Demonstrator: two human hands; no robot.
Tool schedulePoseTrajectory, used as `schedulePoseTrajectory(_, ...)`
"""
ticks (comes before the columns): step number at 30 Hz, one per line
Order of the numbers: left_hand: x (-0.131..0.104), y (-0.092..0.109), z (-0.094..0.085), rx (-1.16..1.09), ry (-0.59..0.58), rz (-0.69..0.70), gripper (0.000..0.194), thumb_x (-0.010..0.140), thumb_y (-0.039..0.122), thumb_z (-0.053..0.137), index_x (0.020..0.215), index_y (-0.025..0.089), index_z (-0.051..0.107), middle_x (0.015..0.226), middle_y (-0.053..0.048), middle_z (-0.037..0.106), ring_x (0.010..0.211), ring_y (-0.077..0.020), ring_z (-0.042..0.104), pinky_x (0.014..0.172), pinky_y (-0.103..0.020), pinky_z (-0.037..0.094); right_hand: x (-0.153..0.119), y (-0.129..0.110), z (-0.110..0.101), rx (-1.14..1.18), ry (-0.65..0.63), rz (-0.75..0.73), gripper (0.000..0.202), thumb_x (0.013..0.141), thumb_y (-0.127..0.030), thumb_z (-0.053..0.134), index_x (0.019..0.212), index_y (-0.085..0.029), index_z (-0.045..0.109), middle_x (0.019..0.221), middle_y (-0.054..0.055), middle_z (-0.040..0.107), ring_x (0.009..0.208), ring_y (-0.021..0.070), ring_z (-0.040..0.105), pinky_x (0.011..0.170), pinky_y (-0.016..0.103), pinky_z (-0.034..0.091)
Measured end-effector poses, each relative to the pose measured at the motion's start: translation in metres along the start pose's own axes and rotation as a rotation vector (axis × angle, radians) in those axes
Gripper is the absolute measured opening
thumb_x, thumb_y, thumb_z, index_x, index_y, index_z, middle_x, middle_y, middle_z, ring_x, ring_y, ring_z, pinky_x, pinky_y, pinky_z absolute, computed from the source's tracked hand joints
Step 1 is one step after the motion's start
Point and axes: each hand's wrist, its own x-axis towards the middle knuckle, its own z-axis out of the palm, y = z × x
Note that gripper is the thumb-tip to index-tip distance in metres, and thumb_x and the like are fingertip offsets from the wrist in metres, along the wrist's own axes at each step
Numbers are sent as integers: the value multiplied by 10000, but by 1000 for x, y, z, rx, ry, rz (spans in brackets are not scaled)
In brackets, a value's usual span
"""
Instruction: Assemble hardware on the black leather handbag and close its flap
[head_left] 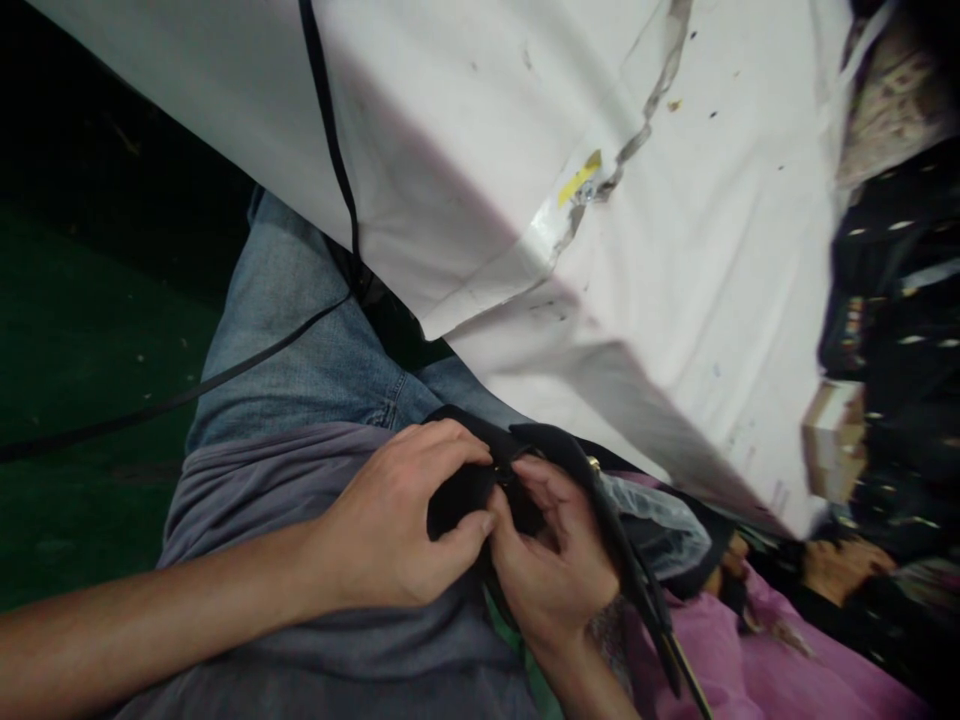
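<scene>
A dark black bag (459, 497) lies in my lap, with a stiff flap-like part (622, 545) standing to the right and a small gold-coloured fitting (595, 464) near its top. My left hand (416, 510) grips the bag's edge from the left, thumb and fingers curled together. Close against it, my right hand (555, 550) pinches the same spot from the right, its fingers partly inside the bag. Between the fingertips is a small dark detail, too dim to make out. Clear plastic (664, 525) sits beside the flap.
A white covered table (480, 140) with a torn tape seam rises in front. A black strap (334, 150) hangs over its left side. At right are a heap of black items (900, 290), a small carton (834, 440), and another person's hand (847, 568) and pink clothing (697, 650).
</scene>
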Motion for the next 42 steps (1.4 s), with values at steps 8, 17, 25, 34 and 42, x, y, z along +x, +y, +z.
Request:
schedulePoseTrajectory(8, 5, 1, -6, -53, -69, 10, 401, 964, 184, 764, 1362, 221, 723, 1281, -61, 713, 1192, -246, 671, 1063, -438, 553, 16, -14, -4, -32, -68, -112, 352, 1041, -133, 748, 1318, -338, 821, 1278, 30, 811, 1194, 255, 793, 1151, 443, 640)
schedulePoseTrajectory(17, 27, -22, -17, 58, -98, 86, 262, 1112, 173, 667, 1355, 216, 755, 1188, -72, 740, 1113, -226, 703, 965, -381, 558, 5, -5, -2, 165, -64, 99, 304, 1025, -198, 790, 1322, -266, 775, 1253, 67, 821, 1138, 233, 820, 1067, 360, 700)
schedulePoseTrajectory(25, 43, -18, -17, 62, -244, 105, 346, 1082, 298, 761, 1402, 221, 654, 1288, -85, 788, 1196, -279, 769, 1048, -402, 604, 4, 4, -34, 114, -134, 58, 179, 994, -137, 802, 1095, -277, 753, 1203, 31, 788, 1122, 213, 800, 1076, 346, 661)
schedulePoseTrajectory(34, 60, -2, -16, 93, -352, 257, 391, 983, 138, 684, 1362, 214, 741, 1226, -82, 817, 1104, -259, 798, 938, -340, 607, 6, -6, -45, 259, -180, 318, 311, 948, -128, 821, 1202, -292, 749, 1174, -2, 803, 1129, 168, 807, 1050, 221, 656)
schedulePoseTrajectory(42, 62, -5, -9, 55, -258, 86, 305, 877, 120, 759, 1168, 208, 789, 889, 16, 753, 772, -167, 690, 713, -313, 510, 15, -9, -39, 331, -203, 453, 294, 904, -149, 869, 1155, -262, 766, 1217, 26, 811, 1133, 194, 814, 998, 213, 664)
